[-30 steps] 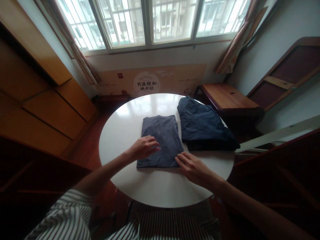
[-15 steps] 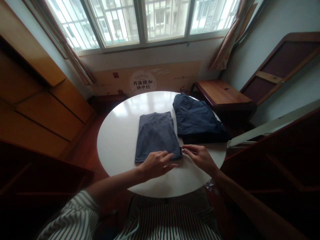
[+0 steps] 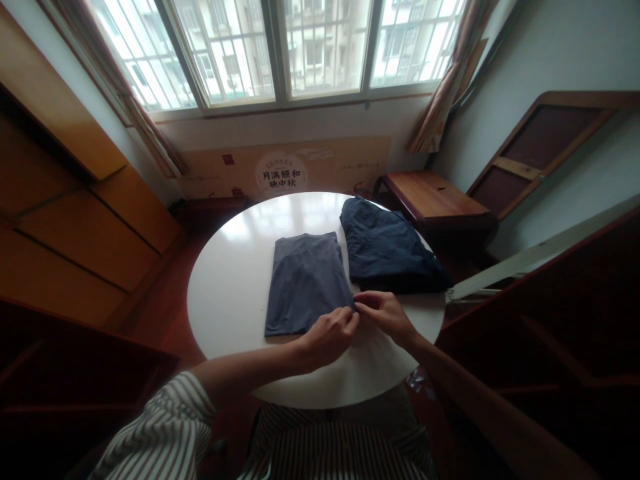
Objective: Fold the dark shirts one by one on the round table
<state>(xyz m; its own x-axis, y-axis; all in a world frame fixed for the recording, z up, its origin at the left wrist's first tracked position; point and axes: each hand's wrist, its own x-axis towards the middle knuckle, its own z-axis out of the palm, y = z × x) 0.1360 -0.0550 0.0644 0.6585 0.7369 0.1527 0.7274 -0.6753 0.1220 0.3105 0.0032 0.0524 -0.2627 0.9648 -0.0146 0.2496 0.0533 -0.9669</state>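
Observation:
A grey-blue folded garment (image 3: pixel 307 283) lies flat on the round white table (image 3: pixel 225 287); its exact kind does not show. At its near right corner, my left hand (image 3: pixel 330 337) is closed, with the fingertips bent down on the cloth. My right hand (image 3: pixel 387 315) pinches the garment's right edge at that same corner, thumb and forefinger together. The two hands almost touch, and they cover the corner itself. Just beyond my right hand rests a dark navy garment (image 3: pixel 387 247), loosely folded and wrinkled.
Behind the table at the right stands a low wooden table (image 3: pixel 435 193). A pale bar (image 3: pixel 500 273) slants up past the table's right side. Wooden cabinets (image 3: pixel 85 233) line the left, and a barred window (image 3: pixel 280 53) fills the far wall.
My left hand has moved right, its spread fingers closing on the garment's corner. My right hand stays pinched at the edge. The view has tilted slightly.

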